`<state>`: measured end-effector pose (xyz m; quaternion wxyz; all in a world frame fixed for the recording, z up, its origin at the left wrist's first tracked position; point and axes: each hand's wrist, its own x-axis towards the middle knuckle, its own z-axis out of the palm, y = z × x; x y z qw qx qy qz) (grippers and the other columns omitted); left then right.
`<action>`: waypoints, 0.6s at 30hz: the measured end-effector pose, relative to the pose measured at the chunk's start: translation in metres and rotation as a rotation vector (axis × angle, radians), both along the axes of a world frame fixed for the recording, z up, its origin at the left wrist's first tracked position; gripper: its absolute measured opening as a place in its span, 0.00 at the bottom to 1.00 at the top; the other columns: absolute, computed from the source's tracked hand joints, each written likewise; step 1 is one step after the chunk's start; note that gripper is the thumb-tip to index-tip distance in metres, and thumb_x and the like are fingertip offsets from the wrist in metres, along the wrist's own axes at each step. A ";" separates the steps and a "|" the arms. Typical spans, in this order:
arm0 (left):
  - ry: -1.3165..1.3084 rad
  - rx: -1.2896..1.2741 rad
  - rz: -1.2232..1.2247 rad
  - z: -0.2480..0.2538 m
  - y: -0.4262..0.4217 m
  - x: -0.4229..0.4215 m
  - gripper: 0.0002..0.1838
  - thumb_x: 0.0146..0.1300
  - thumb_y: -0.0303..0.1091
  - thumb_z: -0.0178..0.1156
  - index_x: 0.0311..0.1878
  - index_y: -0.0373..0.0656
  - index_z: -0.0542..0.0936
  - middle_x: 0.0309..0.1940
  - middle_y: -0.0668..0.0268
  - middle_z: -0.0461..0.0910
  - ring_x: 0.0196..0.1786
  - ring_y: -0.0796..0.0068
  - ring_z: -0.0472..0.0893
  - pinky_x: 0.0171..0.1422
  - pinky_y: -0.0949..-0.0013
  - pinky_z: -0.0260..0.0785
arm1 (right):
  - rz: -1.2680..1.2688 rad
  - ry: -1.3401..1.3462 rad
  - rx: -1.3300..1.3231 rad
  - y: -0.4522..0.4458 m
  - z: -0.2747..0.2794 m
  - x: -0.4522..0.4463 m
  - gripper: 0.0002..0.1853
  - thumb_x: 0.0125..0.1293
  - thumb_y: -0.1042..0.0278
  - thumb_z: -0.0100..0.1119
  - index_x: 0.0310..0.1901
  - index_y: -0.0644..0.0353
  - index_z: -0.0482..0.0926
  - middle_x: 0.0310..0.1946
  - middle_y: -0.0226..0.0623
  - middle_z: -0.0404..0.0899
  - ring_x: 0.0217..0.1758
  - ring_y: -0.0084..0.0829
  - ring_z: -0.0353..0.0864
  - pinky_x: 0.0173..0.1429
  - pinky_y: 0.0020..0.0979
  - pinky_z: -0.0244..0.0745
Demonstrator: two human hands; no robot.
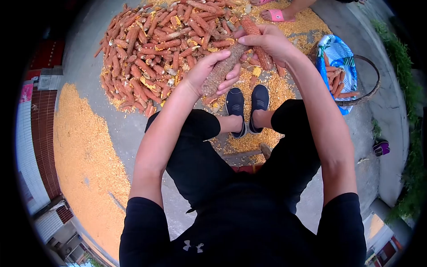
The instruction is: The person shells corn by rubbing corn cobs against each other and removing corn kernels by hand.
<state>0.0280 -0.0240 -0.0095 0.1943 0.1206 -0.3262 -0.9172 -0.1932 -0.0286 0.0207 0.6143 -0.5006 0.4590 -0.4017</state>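
Observation:
My left hand (199,73) is closed round a thick grey-brown corn cob (219,75), which slants up toward the right. My right hand (273,44) is closed on a reddish corn cob (265,60), its thumb lying across it. The right thumb tip meets the upper end of the grey-brown cob, so the two cobs are close together there. Beyond my hands lies a big heap of reddish corn cobs (155,53), some with yellow kernels still on them. Loose kernels (278,91) cover the ground below my right hand.
A blue and white lined basket (323,62) with a hooped handle stands at the right, cobs inside. A wide spread of kernels (84,151) covers the left ground. Another person's foot in a pink sandal (279,15) is at the top. A purple shoe (381,148) lies far right.

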 end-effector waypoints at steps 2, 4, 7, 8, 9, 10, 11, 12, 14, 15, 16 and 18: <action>-0.149 -0.055 0.023 -0.003 -0.001 -0.004 0.28 0.80 0.52 0.43 0.65 0.33 0.68 0.30 0.63 0.75 0.21 0.75 0.75 0.22 0.74 0.71 | 0.014 0.093 -0.009 0.005 0.002 -0.012 0.14 0.69 0.67 0.66 0.50 0.66 0.82 0.34 0.36 0.84 0.28 0.24 0.84 0.30 0.23 0.76; -0.493 -0.148 0.158 0.011 0.003 -0.008 0.29 0.79 0.54 0.46 0.65 0.34 0.69 0.33 0.63 0.79 0.26 0.76 0.79 0.27 0.74 0.74 | 0.012 0.212 -0.033 0.002 0.001 -0.024 0.13 0.68 0.66 0.67 0.49 0.66 0.83 0.30 0.34 0.83 0.29 0.22 0.84 0.30 0.23 0.75; -0.871 -0.439 0.438 -0.018 -0.026 -0.003 0.24 0.75 0.48 0.57 0.62 0.38 0.75 0.37 0.62 0.82 0.37 0.76 0.83 0.37 0.73 0.77 | -0.236 0.531 -0.194 -0.004 -0.006 -0.061 0.14 0.67 0.63 0.68 0.47 0.64 0.84 0.26 0.34 0.83 0.31 0.26 0.85 0.33 0.29 0.76; -1.003 -0.534 0.497 -0.014 -0.030 0.000 0.22 0.75 0.46 0.59 0.61 0.39 0.76 0.37 0.62 0.82 0.39 0.76 0.83 0.38 0.73 0.77 | -0.321 0.668 -0.238 -0.004 -0.005 -0.078 0.15 0.66 0.61 0.69 0.47 0.63 0.84 0.27 0.36 0.84 0.32 0.29 0.86 0.35 0.31 0.78; -0.970 -0.502 0.531 -0.015 -0.034 0.006 0.21 0.74 0.45 0.60 0.60 0.39 0.76 0.38 0.62 0.82 0.39 0.75 0.83 0.38 0.73 0.77 | -0.451 0.946 -0.376 -0.001 -0.005 -0.093 0.17 0.64 0.58 0.69 0.47 0.62 0.85 0.30 0.38 0.86 0.36 0.34 0.87 0.40 0.35 0.79; -0.938 -0.471 0.562 -0.017 -0.038 0.012 0.21 0.74 0.44 0.61 0.59 0.38 0.77 0.38 0.62 0.82 0.38 0.75 0.83 0.37 0.73 0.76 | -0.581 1.221 -0.518 0.003 -0.005 -0.110 0.18 0.63 0.55 0.69 0.46 0.61 0.86 0.33 0.40 0.88 0.39 0.39 0.88 0.45 0.39 0.80; -0.906 -0.440 0.591 -0.017 -0.040 0.018 0.20 0.73 0.43 0.61 0.58 0.38 0.78 0.38 0.62 0.82 0.38 0.75 0.83 0.37 0.73 0.76 | -0.677 1.232 -0.459 0.006 -0.004 -0.130 0.19 0.61 0.54 0.68 0.47 0.59 0.86 0.36 0.45 0.88 0.44 0.48 0.87 0.51 0.44 0.78; -0.919 -0.488 0.597 -0.015 -0.041 0.022 0.20 0.73 0.43 0.62 0.58 0.38 0.78 0.38 0.62 0.82 0.38 0.75 0.83 0.37 0.73 0.76 | -0.773 1.240 -0.399 0.008 -0.003 -0.151 0.20 0.59 0.53 0.66 0.47 0.58 0.86 0.38 0.51 0.87 0.49 0.56 0.85 0.57 0.49 0.77; -0.949 -0.581 0.605 -0.010 -0.041 0.029 0.19 0.73 0.42 0.62 0.58 0.37 0.78 0.38 0.61 0.82 0.38 0.75 0.83 0.37 0.73 0.76 | -0.985 1.313 -0.318 0.018 -0.010 -0.198 0.18 0.58 0.56 0.65 0.46 0.57 0.86 0.39 0.51 0.88 0.49 0.54 0.86 0.56 0.48 0.78; -0.943 -0.606 0.615 -0.013 -0.042 0.032 0.18 0.72 0.41 0.62 0.57 0.37 0.79 0.39 0.61 0.82 0.37 0.76 0.83 0.37 0.74 0.76 | -1.063 1.331 -0.251 0.025 -0.015 -0.218 0.18 0.58 0.55 0.64 0.46 0.57 0.87 0.41 0.50 0.88 0.50 0.53 0.86 0.57 0.48 0.78; -0.966 -0.606 0.616 -0.013 -0.043 0.033 0.18 0.72 0.41 0.62 0.57 0.37 0.79 0.39 0.61 0.82 0.37 0.75 0.83 0.37 0.74 0.76 | -1.142 1.349 -0.186 0.031 -0.021 -0.237 0.18 0.58 0.55 0.64 0.46 0.56 0.87 0.42 0.50 0.88 0.51 0.52 0.86 0.58 0.47 0.78; -1.012 -0.608 0.615 -0.013 -0.043 0.033 0.18 0.72 0.41 0.62 0.57 0.38 0.79 0.39 0.61 0.82 0.37 0.75 0.83 0.37 0.74 0.76 | -1.152 1.353 -0.028 0.040 -0.043 -0.278 0.19 0.57 0.55 0.68 0.48 0.54 0.88 0.42 0.45 0.89 0.50 0.46 0.88 0.58 0.43 0.78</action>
